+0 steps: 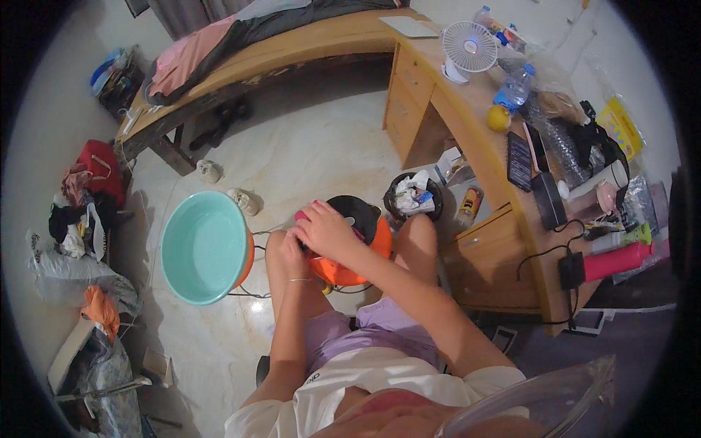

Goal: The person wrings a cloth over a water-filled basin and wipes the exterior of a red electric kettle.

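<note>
My right hand (322, 227) lies over the fingers of my left hand (293, 256), above my left knee. A small pink-red item (300, 215) shows at the right hand's fingertips; what it is cannot be made out. The left fingers are mostly hidden, with something dark (303, 245) beside them. Just beyond the hands, a round black pan-like vessel (358, 212) with a pale spot in its middle sits on an orange stool (383, 241) between my knees. Left of my knee, an empty turquoise plastic basin (205, 249) rests on another orange support (250, 260).
A lined waste bin (390, 205) with crumpled paper stands by the wooden desk (482, 148). The desk bears a white fan (470, 48), phones (518, 161) and bottles. White shoes (243, 201) lie beyond the basin. Bags and clothes (82, 219) line the left wall; a bed (263, 55) spans the back.
</note>
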Action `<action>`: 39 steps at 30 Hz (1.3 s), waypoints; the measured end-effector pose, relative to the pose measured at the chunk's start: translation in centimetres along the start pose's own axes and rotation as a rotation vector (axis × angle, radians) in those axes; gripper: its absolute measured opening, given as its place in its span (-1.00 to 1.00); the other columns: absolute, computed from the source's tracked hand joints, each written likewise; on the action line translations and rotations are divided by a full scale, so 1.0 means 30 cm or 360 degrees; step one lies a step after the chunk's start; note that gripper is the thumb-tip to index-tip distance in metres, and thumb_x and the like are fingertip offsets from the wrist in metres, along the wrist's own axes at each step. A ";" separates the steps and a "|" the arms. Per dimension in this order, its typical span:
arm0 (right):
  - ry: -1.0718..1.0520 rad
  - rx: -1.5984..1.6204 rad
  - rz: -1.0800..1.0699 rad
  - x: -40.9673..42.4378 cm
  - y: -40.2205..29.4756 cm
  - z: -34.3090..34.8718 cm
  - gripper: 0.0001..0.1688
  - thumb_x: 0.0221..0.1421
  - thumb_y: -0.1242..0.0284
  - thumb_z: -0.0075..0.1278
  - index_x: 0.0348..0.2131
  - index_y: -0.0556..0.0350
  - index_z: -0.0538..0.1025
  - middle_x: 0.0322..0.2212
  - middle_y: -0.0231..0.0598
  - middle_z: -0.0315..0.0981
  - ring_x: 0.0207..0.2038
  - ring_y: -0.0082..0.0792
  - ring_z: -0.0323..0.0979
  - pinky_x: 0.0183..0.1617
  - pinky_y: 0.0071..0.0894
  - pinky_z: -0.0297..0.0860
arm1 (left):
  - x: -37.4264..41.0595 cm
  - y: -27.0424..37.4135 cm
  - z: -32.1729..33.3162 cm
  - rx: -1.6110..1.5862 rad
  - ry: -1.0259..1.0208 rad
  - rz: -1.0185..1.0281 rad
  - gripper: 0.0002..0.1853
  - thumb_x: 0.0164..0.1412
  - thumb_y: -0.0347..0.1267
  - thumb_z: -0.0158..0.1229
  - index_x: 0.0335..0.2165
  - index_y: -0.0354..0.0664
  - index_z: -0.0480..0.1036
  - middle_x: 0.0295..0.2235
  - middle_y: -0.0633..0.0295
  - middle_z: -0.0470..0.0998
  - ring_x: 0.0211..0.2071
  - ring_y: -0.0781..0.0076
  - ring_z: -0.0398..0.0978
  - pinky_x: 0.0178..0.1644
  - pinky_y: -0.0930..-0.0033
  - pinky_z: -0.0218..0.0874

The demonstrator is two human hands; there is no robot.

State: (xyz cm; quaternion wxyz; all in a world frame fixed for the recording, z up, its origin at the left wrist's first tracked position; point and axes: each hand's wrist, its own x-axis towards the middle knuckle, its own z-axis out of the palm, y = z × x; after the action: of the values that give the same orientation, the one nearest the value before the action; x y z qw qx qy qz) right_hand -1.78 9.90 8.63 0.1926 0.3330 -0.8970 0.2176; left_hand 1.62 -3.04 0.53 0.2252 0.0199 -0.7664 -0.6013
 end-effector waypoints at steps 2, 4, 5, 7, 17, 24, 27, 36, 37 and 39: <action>-0.0218 0.0099 0.0090 0.068 0.041 0.008 -0.61 0.16 0.24 -0.11 -0.42 0.19 0.58 -0.30 0.04 0.54 -0.15 0.06 0.46 0.04 -0.01 0.35 | 0.003 -0.061 -0.032 -0.0015 -0.0014 0.0004 -0.49 0.43 -0.22 -0.27 -0.46 -0.38 0.44 -0.58 -0.03 0.48 -0.55 0.20 0.42 -0.41 0.24 0.24; -0.0330 0.0132 0.0167 0.096 0.121 -0.009 -0.62 0.17 0.28 -0.15 -0.48 0.16 0.56 -0.40 -0.01 0.55 -0.24 0.06 0.49 -0.10 0.00 0.40 | 0.001 -0.047 -0.026 0.0058 0.0003 0.0028 -0.51 0.42 -0.24 -0.26 -0.47 -0.37 0.45 -0.59 0.01 0.48 -0.57 0.21 0.42 -0.41 0.23 0.24; -0.0323 0.0134 0.0184 0.096 0.164 -0.029 -0.63 0.17 0.29 -0.18 -0.49 0.14 0.55 -0.45 -0.03 0.54 -0.29 0.05 0.49 -0.17 0.01 0.41 | 0.001 -0.035 -0.020 0.0094 0.0011 0.0041 -0.51 0.42 -0.24 -0.25 -0.47 -0.36 0.45 -0.60 0.02 0.48 -0.57 0.22 0.42 -0.41 0.23 0.24; -0.0367 0.0251 0.0389 0.086 0.219 -0.081 -0.65 0.19 0.28 -0.15 -0.43 0.11 0.57 -0.41 -0.03 0.54 -0.27 0.03 0.50 -0.14 -0.01 0.41 | -0.004 -0.036 -0.023 0.0093 0.0045 0.0013 -0.52 0.42 -0.25 -0.24 -0.48 -0.36 0.45 -0.60 0.04 0.48 -0.58 0.25 0.41 -0.41 0.23 0.24; 0.0052 -0.0091 0.0080 -0.134 0.040 -0.180 -0.49 0.15 0.18 0.05 -0.03 0.14 0.48 0.09 0.07 0.29 0.14 0.08 0.26 0.24 -0.01 0.21 | -0.011 -0.028 -0.009 -0.0003 0.0062 -0.0098 -0.51 0.43 -0.25 -0.23 -0.51 -0.38 0.43 -0.61 0.06 0.46 -0.56 0.28 0.40 -0.39 0.27 0.24; -0.0199 0.0249 -0.0114 0.047 0.081 -0.056 -0.60 0.20 0.17 -0.08 -0.30 0.14 0.56 -0.22 0.02 0.51 -0.09 0.04 0.43 0.08 -0.06 0.32 | 0.000 -0.081 -0.009 -0.0063 0.0029 -0.0081 -0.56 0.41 -0.28 -0.22 -0.48 -0.35 0.43 -0.61 0.04 0.46 -0.57 0.25 0.40 -0.41 0.24 0.25; -0.0569 0.0366 0.0060 0.134 0.185 -0.056 -0.60 0.22 0.16 -0.17 -0.33 0.03 0.57 -0.32 -0.07 0.54 -0.22 0.00 0.48 -0.08 -0.09 0.38 | -0.009 -0.072 -0.016 0.0055 -0.0027 -0.0114 -0.56 0.41 -0.29 -0.22 -0.48 -0.35 0.43 -0.61 0.02 0.47 -0.57 0.24 0.42 -0.41 0.24 0.26; -0.0132 0.0262 -0.0004 -0.020 0.246 -0.140 -0.62 0.18 0.15 -0.03 -0.19 0.02 0.58 -0.06 -0.03 0.47 -0.03 0.02 0.43 0.08 -0.08 0.35 | -0.013 -0.063 0.009 0.0010 0.0065 -0.0103 -0.53 0.43 -0.24 -0.22 -0.46 -0.33 0.47 -0.59 0.08 0.47 -0.55 0.32 0.44 -0.41 0.30 0.25; -0.0082 0.0125 -0.0039 -0.043 0.199 -0.157 -0.60 0.17 0.16 0.00 -0.17 0.05 0.58 -0.02 0.01 0.43 0.01 0.05 0.40 0.14 -0.06 0.31 | -0.016 -0.062 0.006 0.0028 0.0035 -0.0105 -0.52 0.44 -0.19 -0.24 -0.45 -0.30 0.45 -0.57 0.16 0.45 -0.52 0.40 0.40 -0.38 0.35 0.24; -0.0039 -0.0021 -0.0080 -0.081 0.116 -0.173 -0.56 0.14 0.16 0.05 -0.13 0.09 0.56 0.04 0.05 0.37 0.08 0.07 0.34 0.21 -0.02 0.26 | -0.023 -0.066 -0.002 0.0027 -0.0026 -0.0146 -0.51 0.45 -0.15 -0.25 -0.42 -0.27 0.44 -0.52 0.24 0.45 -0.46 0.48 0.37 -0.33 0.41 0.23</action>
State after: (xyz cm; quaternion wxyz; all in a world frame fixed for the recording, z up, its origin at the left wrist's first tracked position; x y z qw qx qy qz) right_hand -1.40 16.21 10.83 0.1892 0.3568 -0.8920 0.2028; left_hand 1.80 -3.45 -1.52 0.1910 0.0522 -0.7716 -0.6045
